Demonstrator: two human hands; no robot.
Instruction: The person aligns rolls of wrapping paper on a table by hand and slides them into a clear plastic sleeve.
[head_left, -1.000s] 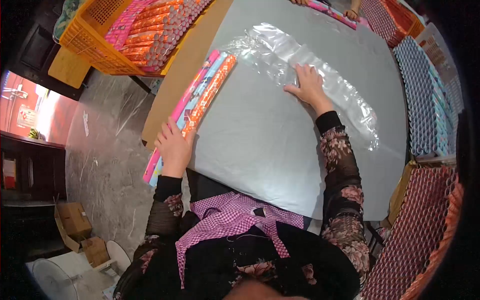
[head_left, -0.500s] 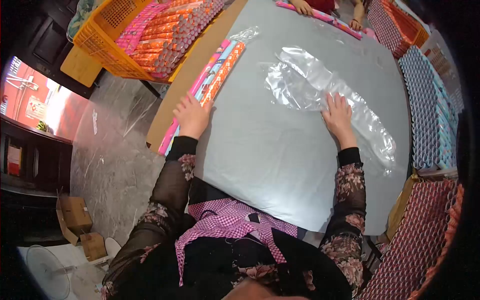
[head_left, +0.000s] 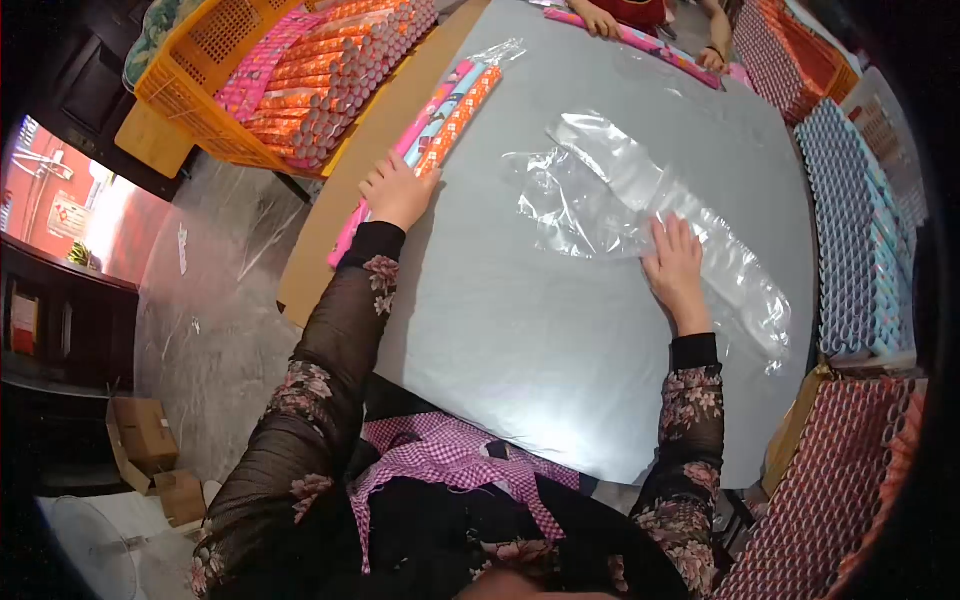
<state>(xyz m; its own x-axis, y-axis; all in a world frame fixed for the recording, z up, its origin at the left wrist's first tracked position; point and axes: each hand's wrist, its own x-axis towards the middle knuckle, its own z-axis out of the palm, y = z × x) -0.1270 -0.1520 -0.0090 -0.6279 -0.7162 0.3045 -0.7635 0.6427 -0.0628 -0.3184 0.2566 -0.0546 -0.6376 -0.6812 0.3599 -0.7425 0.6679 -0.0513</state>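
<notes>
My left hand lies across a bundle of three wrapping paper rolls, pink, light blue and orange, at the table's left side. Its fingers reach over the rolls and the thumb sits along their right side. Clear plastic film sticks out past the far end of the bundle. Flat on the table, my right hand rests with fingers stretched out on the lower edge of some clear plastic bags. The bags overlap, so I cannot tell their number.
Across the grey table another person's hands hold a pink roll. An orange crate full of rolls stands at the left. Stacked blue rolls and red rolls line the right side. Cardboard boxes sit on the floor.
My left hand and the roll bundle have slid away from me along the table's left edge. My right hand stays on the plastic bags; the view has shifted slightly.
</notes>
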